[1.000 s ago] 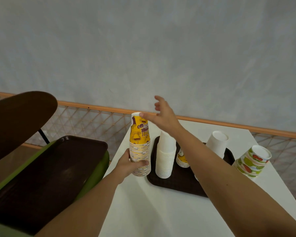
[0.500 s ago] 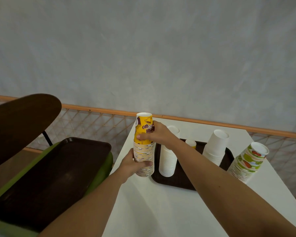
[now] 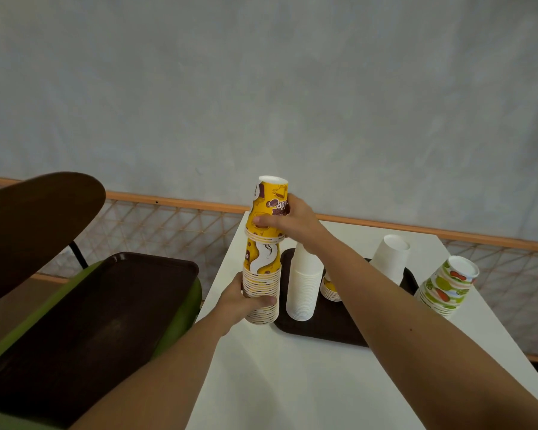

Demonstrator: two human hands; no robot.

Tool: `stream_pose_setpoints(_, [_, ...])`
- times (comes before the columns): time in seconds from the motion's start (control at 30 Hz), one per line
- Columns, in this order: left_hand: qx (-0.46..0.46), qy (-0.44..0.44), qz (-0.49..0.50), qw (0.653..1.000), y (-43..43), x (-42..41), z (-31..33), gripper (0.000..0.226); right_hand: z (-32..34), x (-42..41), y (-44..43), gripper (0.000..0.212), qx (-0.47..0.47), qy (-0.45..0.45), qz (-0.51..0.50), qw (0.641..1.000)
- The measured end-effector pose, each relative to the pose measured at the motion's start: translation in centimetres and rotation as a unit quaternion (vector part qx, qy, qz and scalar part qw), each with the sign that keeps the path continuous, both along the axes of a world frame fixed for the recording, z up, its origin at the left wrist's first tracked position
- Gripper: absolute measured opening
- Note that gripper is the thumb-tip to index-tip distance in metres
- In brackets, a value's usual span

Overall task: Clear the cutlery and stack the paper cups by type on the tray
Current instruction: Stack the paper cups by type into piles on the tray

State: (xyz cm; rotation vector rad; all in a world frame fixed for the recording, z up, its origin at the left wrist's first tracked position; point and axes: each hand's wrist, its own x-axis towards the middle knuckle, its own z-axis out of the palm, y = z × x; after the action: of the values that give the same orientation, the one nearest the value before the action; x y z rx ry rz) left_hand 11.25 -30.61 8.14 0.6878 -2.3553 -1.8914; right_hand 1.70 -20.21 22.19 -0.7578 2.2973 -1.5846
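A tall stack of upside-down yellow cups (image 3: 261, 283) stands at the table's left edge, beside the dark tray (image 3: 320, 328). My left hand (image 3: 239, 302) grips its lower part. My right hand (image 3: 288, 220) grips the top few yellow cups (image 3: 269, 209), raised partly off the rest of the stack. On the tray stand a white cup stack (image 3: 305, 282), a short yellow stack (image 3: 330, 288) behind my forearm, and another white stack (image 3: 390, 262). A stack of fruit-pattern cups (image 3: 446, 287) leans at the tray's right end. No cutlery is visible.
The white table (image 3: 308, 377) has a sharp left edge. Left of it a second dark tray (image 3: 84, 321) lies on a green chair seat (image 3: 180, 315) with a dark backrest (image 3: 28, 225). An orange-framed mesh rail (image 3: 174, 225) runs behind, under a grey wall.
My right hand came down from above the stack, gripped its top cups and has lifted them, exposing a cup wall below. My left hand kept its grip low on the stack.
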Motion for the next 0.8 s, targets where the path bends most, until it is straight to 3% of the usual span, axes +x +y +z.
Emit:
stream_pose_setpoints(0.4, [0.021, 0.002, 0.01, 1.0, 0.3, -1.6, -0.3, 0.075, 3.9, -5.0, 3.7, 0.056, -0.101, 0.05, -0.126, 0.986])
stream_pose_setpoints(0.57, [0.033, -0.001, 0.02, 0.999, 0.3, -2.2, -0.8, 0.076, 2.8, -7.2, 6.0, 0.055, -0.088, 0.085, -0.214, 0.969])
stream_pose_setpoints(0.8, [0.04, -0.006, 0.035, 0.999, 0.4, -3.0, -1.3, 0.075, -3.2, -9.9, 7.8, 0.06, -0.018, 0.052, -0.249, 0.967])
